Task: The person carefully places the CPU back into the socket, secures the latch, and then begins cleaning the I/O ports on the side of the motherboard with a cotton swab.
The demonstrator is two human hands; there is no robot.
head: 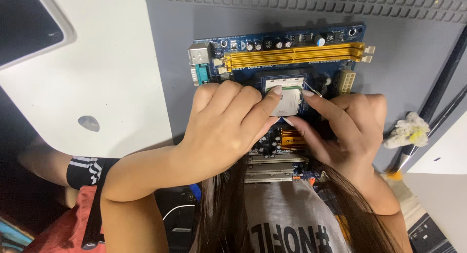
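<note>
Both hands palm-down over motherboard [292,53]; left hand [228,122] and right hand [345,126] fingertips pinch processor chip [288,101] edges

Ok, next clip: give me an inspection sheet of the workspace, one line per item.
Surface: grey mat with a ribbed top edge, lying on a white table.
Job's things: blue circuit board with yellow slots; a square silver chip sits over its socket.
Clutter: crumpled white and yellow cloth at the right of the mat.
Grippers: left hand and right hand both have fingertips on the chip's edges; a thin metal lever stands beside the right forefinger.
Cables: dark cables run diagonally at the right edge.
Surroundings: dark screen top left; the person's long hair and printed shirt hang at the bottom.
</note>
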